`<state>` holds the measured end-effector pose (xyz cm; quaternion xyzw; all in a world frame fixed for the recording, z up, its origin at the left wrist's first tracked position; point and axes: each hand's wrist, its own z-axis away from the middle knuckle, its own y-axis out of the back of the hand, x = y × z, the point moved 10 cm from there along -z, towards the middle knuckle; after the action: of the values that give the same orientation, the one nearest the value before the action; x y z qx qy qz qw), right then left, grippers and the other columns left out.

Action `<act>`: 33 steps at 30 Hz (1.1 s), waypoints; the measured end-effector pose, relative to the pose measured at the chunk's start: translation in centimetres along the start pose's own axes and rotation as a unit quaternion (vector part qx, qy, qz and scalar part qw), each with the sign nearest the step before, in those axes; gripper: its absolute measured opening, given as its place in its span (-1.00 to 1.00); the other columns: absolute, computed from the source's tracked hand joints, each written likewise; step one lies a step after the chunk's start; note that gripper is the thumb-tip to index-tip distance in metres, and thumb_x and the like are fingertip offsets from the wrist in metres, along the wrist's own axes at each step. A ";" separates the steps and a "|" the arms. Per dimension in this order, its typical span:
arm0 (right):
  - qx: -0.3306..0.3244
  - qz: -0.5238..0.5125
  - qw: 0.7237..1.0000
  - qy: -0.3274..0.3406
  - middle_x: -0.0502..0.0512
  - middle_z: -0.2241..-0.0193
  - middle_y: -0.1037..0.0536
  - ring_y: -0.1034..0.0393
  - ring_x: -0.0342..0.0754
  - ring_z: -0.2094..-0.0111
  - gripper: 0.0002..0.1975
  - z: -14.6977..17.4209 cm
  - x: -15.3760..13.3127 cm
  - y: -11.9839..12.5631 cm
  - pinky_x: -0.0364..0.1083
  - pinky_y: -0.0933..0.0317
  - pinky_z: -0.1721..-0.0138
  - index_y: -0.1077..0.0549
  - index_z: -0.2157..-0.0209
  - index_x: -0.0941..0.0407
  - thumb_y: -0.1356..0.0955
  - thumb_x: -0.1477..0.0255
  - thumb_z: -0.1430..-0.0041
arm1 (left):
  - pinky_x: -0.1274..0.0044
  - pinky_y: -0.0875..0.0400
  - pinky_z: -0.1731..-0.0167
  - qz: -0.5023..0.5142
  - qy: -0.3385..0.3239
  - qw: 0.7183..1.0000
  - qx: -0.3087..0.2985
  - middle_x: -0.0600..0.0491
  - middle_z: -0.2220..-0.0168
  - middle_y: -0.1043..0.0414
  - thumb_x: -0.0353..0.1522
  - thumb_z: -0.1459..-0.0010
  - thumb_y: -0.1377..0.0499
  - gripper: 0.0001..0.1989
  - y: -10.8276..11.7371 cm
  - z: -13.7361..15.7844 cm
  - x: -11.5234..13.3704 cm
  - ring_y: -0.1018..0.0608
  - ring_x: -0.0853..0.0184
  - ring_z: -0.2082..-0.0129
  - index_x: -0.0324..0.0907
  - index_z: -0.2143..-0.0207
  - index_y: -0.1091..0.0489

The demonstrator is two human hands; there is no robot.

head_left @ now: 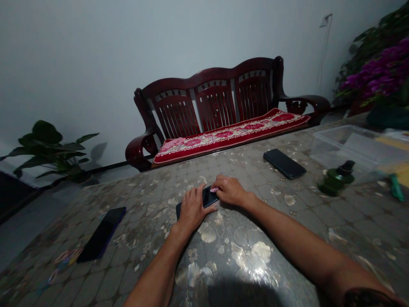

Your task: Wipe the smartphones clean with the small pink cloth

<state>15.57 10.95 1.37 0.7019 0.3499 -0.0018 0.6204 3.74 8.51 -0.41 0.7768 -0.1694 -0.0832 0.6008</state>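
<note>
A dark smartphone [208, 198] lies flat on the table in front of me, partly covered by both hands. My left hand [192, 208] rests across it, fingers over its far side and thumb stretched along the near edge, gripping it against the table. Over the right end of the phone, my right hand [230, 190] is closed in a pinch on a small pink-and-white cloth [214, 189]. The cloth touches the screen; most of it is hidden by the fingers.
Another phone [101, 234] with a colourful strap [65, 258] lies at left, and a third phone [284, 163] at right. A green pump bottle [337, 179] stands before a clear plastic box [361, 147]. A wooden bench [217, 100] stands beyond the patterned table [249, 238].
</note>
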 end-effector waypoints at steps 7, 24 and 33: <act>-0.049 0.021 0.997 0.055 0.11 0.19 -0.60 -0.45 -0.01 0.22 -0.73 0.3 -1.7 -0.4 -0.12 -0.17 0.26 -0.65 0.20 0.06 -0.31 0.48 -0.19 | 0.27 -0.35 0.03 0.010 -0.009 1.000 0.007 -0.11 0.01 -0.39 0.01 -0.08 -0.34 -0.18 0.0 0.0 0.1 -0.45 0.04 0.06 -0.13 -0.26 -0.15; -0.039 0.007 0.999 0.029 0.08 0.22 -0.59 -0.45 -0.03 0.23 -0.75 0.0 -0.8 -0.5 -0.13 -0.18 0.24 -0.66 0.19 0.03 -0.31 0.44 -0.24 | 0.29 -0.35 0.05 -0.028 -0.020 0.999 -0.013 -0.10 0.02 -0.39 0.04 -0.04 -0.36 -0.15 0.0 -0.2 0.5 -0.46 0.03 0.04 -0.11 -0.25 -0.16; -0.056 0.011 0.996 0.066 0.08 0.23 -0.59 -0.45 -0.03 0.24 -0.73 0.0 -1.6 -0.8 -0.12 -0.16 0.27 -0.66 0.19 0.04 -0.32 0.48 -0.20 | 0.27 -0.35 0.05 -0.057 -0.025 0.997 -0.037 -0.14 0.03 -0.41 0.04 -0.07 -0.34 -0.18 0.0 -0.3 0.8 -0.46 0.02 0.05 -0.16 -0.25 -0.19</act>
<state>13.99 10.15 1.31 0.6685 0.3824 0.0708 0.6340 4.60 8.53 -0.29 0.7605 -0.1365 -0.1428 0.6186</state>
